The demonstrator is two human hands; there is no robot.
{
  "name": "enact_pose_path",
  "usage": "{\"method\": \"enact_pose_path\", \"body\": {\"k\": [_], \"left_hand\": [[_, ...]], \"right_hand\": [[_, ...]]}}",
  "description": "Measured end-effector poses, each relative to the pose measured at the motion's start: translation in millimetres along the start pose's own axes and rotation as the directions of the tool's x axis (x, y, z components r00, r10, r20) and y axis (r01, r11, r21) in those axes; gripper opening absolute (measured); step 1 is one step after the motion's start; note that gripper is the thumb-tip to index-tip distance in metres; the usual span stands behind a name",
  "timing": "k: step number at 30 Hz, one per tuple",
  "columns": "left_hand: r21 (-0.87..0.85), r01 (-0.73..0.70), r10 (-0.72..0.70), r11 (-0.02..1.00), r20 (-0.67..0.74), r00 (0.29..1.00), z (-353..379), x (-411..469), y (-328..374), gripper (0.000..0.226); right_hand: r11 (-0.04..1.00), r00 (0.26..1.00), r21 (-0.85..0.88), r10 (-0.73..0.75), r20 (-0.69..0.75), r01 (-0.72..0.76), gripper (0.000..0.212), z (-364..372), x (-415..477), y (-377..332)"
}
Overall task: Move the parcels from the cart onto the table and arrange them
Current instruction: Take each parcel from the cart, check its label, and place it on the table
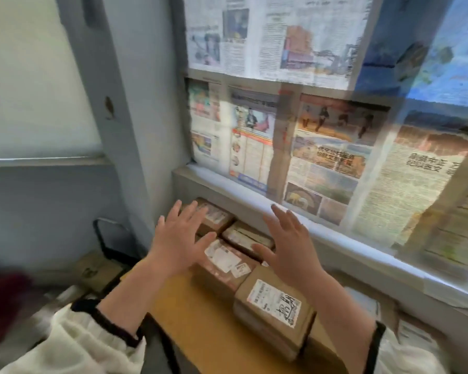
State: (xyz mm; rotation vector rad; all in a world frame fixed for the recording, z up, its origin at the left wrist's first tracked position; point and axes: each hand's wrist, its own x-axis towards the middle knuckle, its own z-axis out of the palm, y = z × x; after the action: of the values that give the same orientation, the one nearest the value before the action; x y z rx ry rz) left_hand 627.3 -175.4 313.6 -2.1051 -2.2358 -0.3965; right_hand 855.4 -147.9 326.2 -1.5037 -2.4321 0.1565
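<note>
Several brown cardboard parcels with white labels lie in a row on a yellow-brown table (200, 327) under the window sill. The nearest parcel (274, 306) sits on a stack at the lower right. A wider parcel (224, 261) lies beyond it, then a small one (245, 237) and another (216, 217) at the far end. My left hand (180, 238) hovers with spread fingers above the far parcels. My right hand (288, 244) does the same to their right. Neither hand holds anything.
A black metal cart handle (106, 233) stands at the left, with a cardboard box (97, 271) below it. Newspaper sheets (295, 130) cover the window above a grey sill (227, 195). More parcels or papers (405, 327) lie at the lower right.
</note>
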Motion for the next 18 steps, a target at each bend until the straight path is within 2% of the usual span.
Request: {"method": "enact_pose_path", "body": {"k": [5,8,11,15,18], "left_hand": [[0.034,0.297,-0.295,0.954,-0.064,0.953,-24.0,-90.0,-133.6,0.064],[0.023,0.477,-0.474,0.879,-0.075,0.877,-33.9,-154.1,-195.7,0.064],[0.005,0.628,-0.624,0.778,-0.108,0.774,-46.2,-211.3,-242.0,0.064],[-0.023,0.754,-0.75,0.656,-0.129,0.649,-59.1,-261.3,-282.3,0.062],[-0.015,0.792,-0.787,0.61,-0.126,0.603,-52.1,-271.2,-299.5,0.062]], "right_hand": [[0.974,0.977,0.099,-0.208,0.043,0.203,0.066,50.8,22.6,-130.7],[0.909,0.911,0.155,-0.403,0.083,0.388,0.065,81.6,23.5,-210.9],[0.832,0.836,0.216,-0.54,0.102,0.511,0.065,105.6,21.2,-277.6],[0.768,0.768,0.262,-0.627,0.13,0.584,0.062,136.0,25.0,-329.8],[0.743,0.745,0.306,-0.653,0.139,0.595,0.057,155.9,35.7,-346.9]]}}
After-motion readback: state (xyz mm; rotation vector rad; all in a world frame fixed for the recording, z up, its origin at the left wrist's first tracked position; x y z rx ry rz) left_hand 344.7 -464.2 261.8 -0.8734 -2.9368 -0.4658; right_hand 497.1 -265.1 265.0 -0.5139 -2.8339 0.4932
